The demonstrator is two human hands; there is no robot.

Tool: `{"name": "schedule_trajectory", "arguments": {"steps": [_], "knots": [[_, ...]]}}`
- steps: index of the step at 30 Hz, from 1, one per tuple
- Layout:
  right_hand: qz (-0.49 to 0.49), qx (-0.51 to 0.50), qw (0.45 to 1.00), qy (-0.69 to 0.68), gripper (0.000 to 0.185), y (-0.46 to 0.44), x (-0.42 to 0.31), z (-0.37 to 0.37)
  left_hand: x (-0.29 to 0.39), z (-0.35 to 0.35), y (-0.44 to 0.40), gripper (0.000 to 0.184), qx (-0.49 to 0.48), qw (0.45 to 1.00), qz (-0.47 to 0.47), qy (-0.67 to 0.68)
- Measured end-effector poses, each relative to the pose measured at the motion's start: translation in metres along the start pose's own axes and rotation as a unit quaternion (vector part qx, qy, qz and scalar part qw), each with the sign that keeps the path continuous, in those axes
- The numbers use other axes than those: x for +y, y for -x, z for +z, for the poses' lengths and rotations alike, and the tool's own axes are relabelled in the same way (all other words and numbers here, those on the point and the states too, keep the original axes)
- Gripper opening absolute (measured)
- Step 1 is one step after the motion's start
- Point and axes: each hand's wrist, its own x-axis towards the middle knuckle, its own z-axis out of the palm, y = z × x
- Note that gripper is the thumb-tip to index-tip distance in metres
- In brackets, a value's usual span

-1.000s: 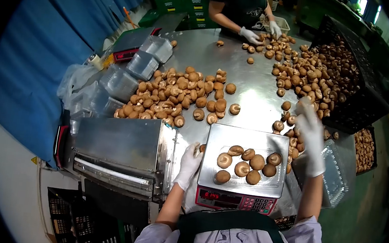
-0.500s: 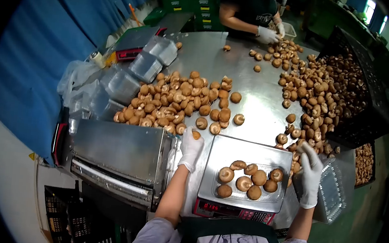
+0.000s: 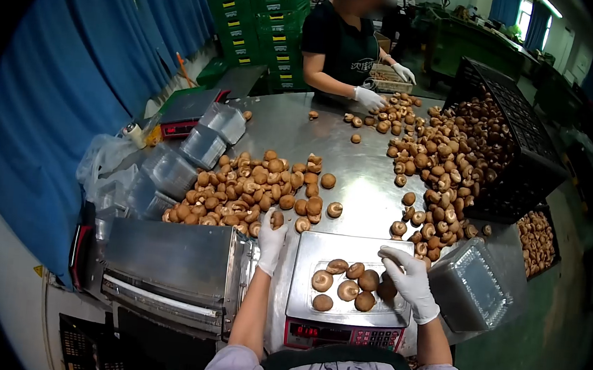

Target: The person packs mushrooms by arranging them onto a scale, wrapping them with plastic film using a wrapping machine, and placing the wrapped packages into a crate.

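Observation:
My gloved left hand [image 3: 272, 241] is closed around a brown mushroom [image 3: 277, 219], beside the left mushroom pile [image 3: 254, 185]. Over the right part of the scale [image 3: 305, 248] hovers my gloved right hand [image 3: 409, 279], fingers bent and apart, with no mushroom visible in it. It partly hides mushrooms at the tray's right side. Several mushrooms [image 3: 347, 290] lie in a clear tray on the scale, whose red display [image 3: 307, 331] is lit. A stack of clear plastic trays [image 3: 471, 285] stands right of the scale.
A tipped black crate [image 3: 525, 156] spills mushrooms [image 3: 446, 163] at the right. Across the steel table [image 3: 294, 128], a co-worker's gloved hands touch mushrooms and hang near a basket [image 3: 390, 85]. A metal machine [image 3: 170, 258] and clear trays [image 3: 169, 169] are at the left.
The view has tilted upward. My right hand has moved left from the loose mushrooms to above the scale. My left hand still holds a mushroom. The co-worker's hands have moved apart.

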Motion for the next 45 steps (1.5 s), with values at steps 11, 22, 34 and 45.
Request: {"name": "schedule_trajectory", "arguments": {"steps": [11,22,34,45], "knots": [[0.036,-0.118,0.96,-0.251,0.064,0.017,-0.01,0.07,0.113,-0.004,0.17,0.081,-0.207,0.918,0.336,-0.038],[-0.031,0.06,0.998,0.001,0.05,0.032,-0.003,0.001,0.053,-0.063,0.15,0.037,-0.075,0.902,-0.15,0.398],[-0.254,-0.077,0.879,0.397,0.065,0.025,0.025,0.091,0.026,-0.06,0.148,0.05,-0.056,0.868,-0.189,0.457],[-0.087,0.067,0.987,0.12,0.041,0.037,0.009,0.007,0.045,-0.061,0.145,0.053,-0.044,0.895,-0.16,0.415]]}}
